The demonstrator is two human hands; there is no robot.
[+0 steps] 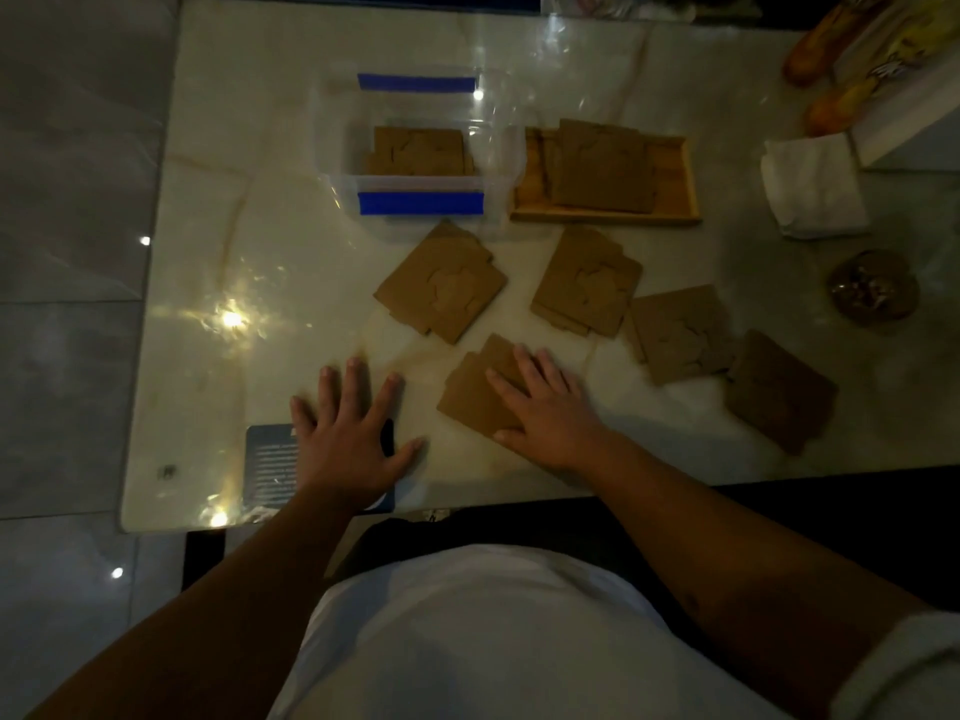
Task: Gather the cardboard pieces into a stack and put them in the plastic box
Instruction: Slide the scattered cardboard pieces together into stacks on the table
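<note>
Already, some cardboard pieces are sitting inside the plastic box point(415, 142), which is standing open toward the far side of the table point(260, 262) with blue strips on its near and far edges. Just to its right, a wooden tray point(675, 200) is holding another pile of cardboard point(602, 166). So the job looks partly done, by my reading, with a good deal left: 5 loose groups are still lying on the table nearer the person. 1 group point(441, 283) is lying just in front of the box, a 2nd point(587, 283) to its right, a 3rd point(675, 330) and a 4th point(779, 392) trailing off toward the right edge, and the nearest pile point(472, 392) is sitting under the right hand.

The right hand point(545, 407) is lying flat, fingers spread and pressing down on that nearest pile, not gripping it. The left hand point(348, 433) is resting open on the bare table, fingers splayed, holding nothing, just left of the pile and partly over a dark flat object point(270, 459) near the table edge. Both forearms are reaching out from the body.
</note>
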